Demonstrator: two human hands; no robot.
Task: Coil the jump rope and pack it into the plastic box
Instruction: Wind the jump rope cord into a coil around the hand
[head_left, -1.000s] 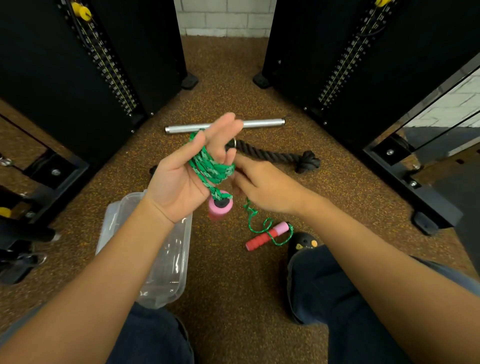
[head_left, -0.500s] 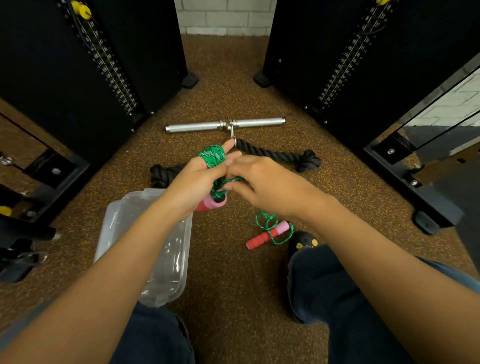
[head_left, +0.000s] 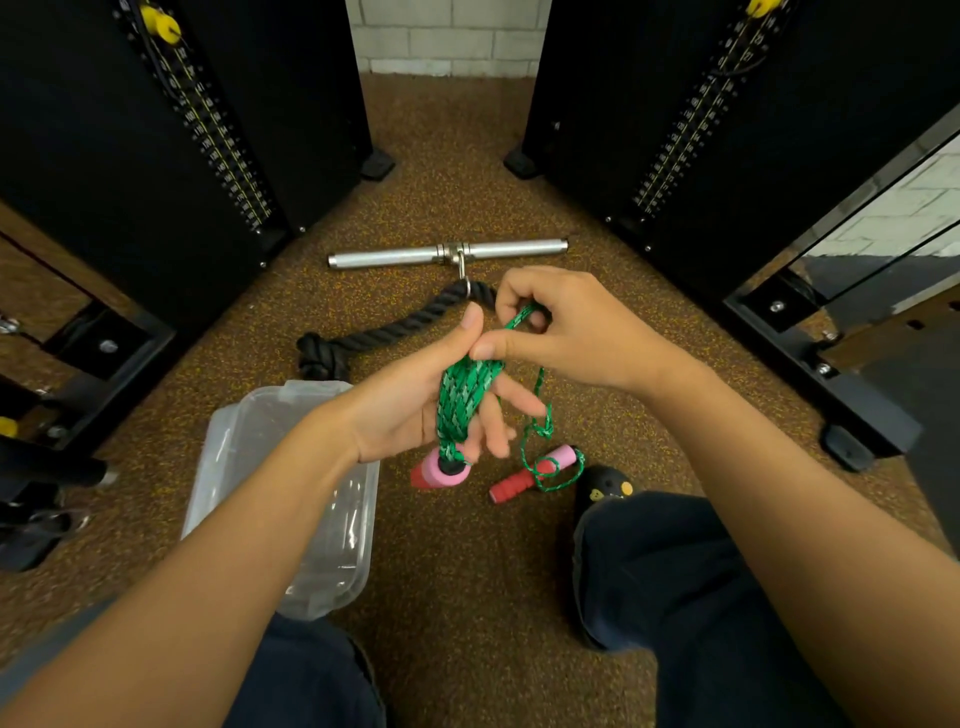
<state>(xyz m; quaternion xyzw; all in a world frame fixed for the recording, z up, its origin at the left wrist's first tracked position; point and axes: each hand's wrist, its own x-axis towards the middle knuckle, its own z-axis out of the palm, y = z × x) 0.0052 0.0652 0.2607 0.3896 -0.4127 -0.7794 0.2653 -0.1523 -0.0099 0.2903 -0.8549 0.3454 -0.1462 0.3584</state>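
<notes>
Left hand is sitting at frame center, palm up, thumb pointing up, fingers spread loose, with the green jump rope wound in a bundle across the palm. Thumb is pressing the top of the bundle. One handle, pink with a red end, is dangling below the left hand; its red end is mostly hidden behind the pink cap. Right hand is just up-right of the left, touching it at the thumb, fingers curled and pinching a strand of the rope near the top of the bundle. How tightly the pinch is closing is hard to tell, the fingertips are tucking under.

A loose length of rope is trailing down from the right hand to the second handle, lying on the floor lower right of center, with thin loops around it. The loops there are tangled and too thin to trace.

Clear plastic box is lying open on the floor at lower left, partly covered by the left forearm, near edge cut by a knee.

Upper center: a metal bar and a thick black rope, its right part hidden behind the hands. A black shoe is peeking out beside the right knee.
</notes>
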